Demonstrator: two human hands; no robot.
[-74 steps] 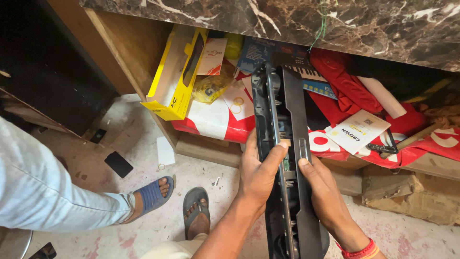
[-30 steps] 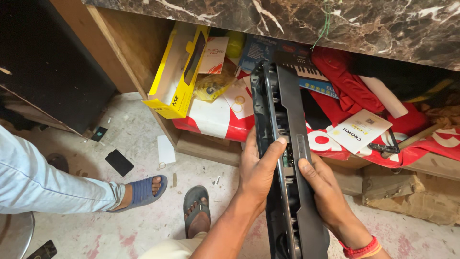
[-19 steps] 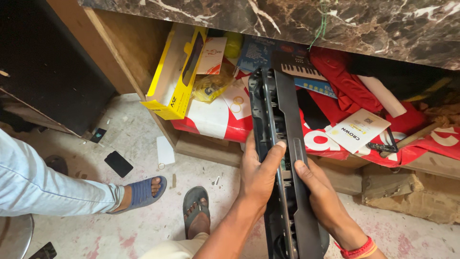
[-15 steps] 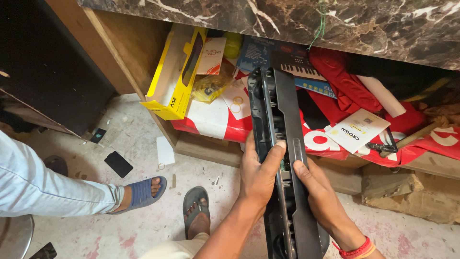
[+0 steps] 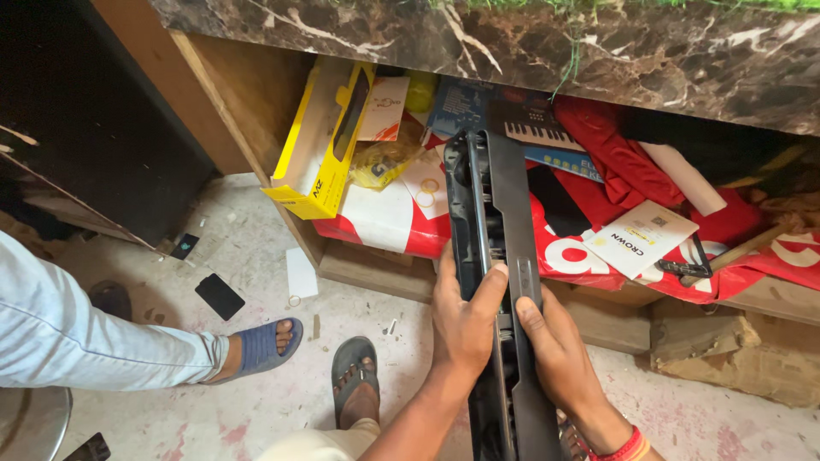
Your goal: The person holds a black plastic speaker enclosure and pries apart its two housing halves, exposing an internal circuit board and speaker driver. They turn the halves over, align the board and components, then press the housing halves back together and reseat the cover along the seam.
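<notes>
A long black plastic frame part [image 5: 487, 213] stands upright in front of me, held edge-on. My left hand [image 5: 461, 320] grips its left side, with the thumb reaching across the front edge. My right hand [image 5: 555, 350] clasps its right side a little lower, thumb on the edge; a red band sits on that wrist. The part's top end reaches up to the cluttered shelf opening; its bottom end runs out of view.
Under a dark marble counter [image 5: 512, 43], a wooden shelf holds a yellow box [image 5: 320, 145], red-and-white bags [image 5: 384, 213], a white leaflet [image 5: 641, 237] and a hammer [image 5: 735, 252]. Another person's leg in light trousers and a blue sandal [image 5: 256, 346] is at left. My sandalled foot [image 5: 354, 388] is below.
The black part and both hands have shifted slightly left and down. The other person's leg has barely moved.
</notes>
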